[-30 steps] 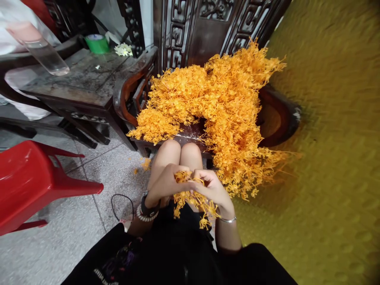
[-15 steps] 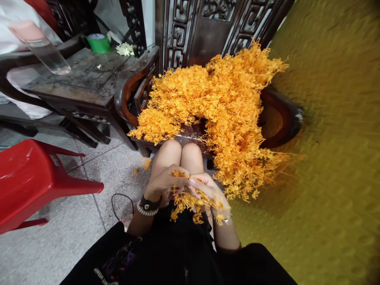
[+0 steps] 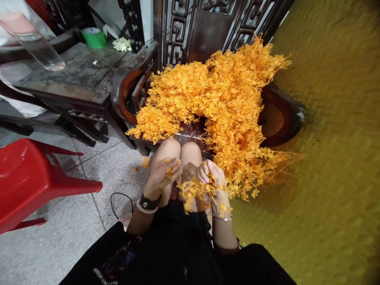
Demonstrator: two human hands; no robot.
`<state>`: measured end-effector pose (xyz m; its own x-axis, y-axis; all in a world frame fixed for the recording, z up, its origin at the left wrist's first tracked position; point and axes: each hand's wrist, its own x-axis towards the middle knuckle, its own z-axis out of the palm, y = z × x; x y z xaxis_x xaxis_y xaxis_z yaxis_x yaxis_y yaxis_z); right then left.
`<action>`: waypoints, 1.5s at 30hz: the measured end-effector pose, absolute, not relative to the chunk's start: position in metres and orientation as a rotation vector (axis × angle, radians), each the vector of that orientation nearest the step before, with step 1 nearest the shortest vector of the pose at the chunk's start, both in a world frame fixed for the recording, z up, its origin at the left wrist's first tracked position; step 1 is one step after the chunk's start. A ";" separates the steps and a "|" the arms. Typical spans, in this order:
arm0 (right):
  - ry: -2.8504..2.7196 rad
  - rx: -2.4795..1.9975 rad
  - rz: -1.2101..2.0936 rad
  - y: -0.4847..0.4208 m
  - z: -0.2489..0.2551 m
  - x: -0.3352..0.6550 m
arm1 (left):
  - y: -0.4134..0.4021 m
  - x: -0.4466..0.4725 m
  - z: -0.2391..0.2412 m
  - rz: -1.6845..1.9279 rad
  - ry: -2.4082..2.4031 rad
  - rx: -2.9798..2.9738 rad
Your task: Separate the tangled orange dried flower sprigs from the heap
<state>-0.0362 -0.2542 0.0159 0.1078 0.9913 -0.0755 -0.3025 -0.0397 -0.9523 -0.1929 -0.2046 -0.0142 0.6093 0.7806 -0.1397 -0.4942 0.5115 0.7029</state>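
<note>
Above my lap, my left hand [image 3: 166, 172] is closed with a small orange flower piece [image 3: 169, 173] showing between its fingers. My right hand [image 3: 214, 176] grips a sprig of orange flowers [image 3: 192, 190], whose thin stems and blossoms hang out to the left and down by the wrist. The two hands are apart, one over each thigh. In front of my knees, a large heap of the same orange flowers [image 3: 234, 103] covers the seat of a dark carved wooden chair [image 3: 194, 130] and spills over its right side.
To the left is a red plastic stool [image 3: 26, 174]. A dark wooden side table [image 3: 86, 75] bears a water bottle [image 3: 41, 47], green tape [image 3: 95, 38] and pale flowers [image 3: 121, 44]. Orange bits [image 3: 145, 162] and a black cord [image 3: 121, 194] lie on the floor. A yellow-olive surface [image 3: 332, 178] fills the right.
My hands were together at the orange sprig and have now separated. The left moved left with a small flower piece; the right moved right, keeping the sprig.
</note>
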 end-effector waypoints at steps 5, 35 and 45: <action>-0.901 -1.091 1.224 -0.253 0.015 -0.042 | -0.211 -0.185 -0.010 0.906 0.635 0.921; -1.372 -1.303 1.066 -0.268 0.020 -0.026 | -0.227 -0.180 0.004 0.829 0.660 1.430; -1.372 -1.190 1.217 -0.267 0.008 -0.031 | -0.222 -0.175 -0.005 0.845 0.613 1.122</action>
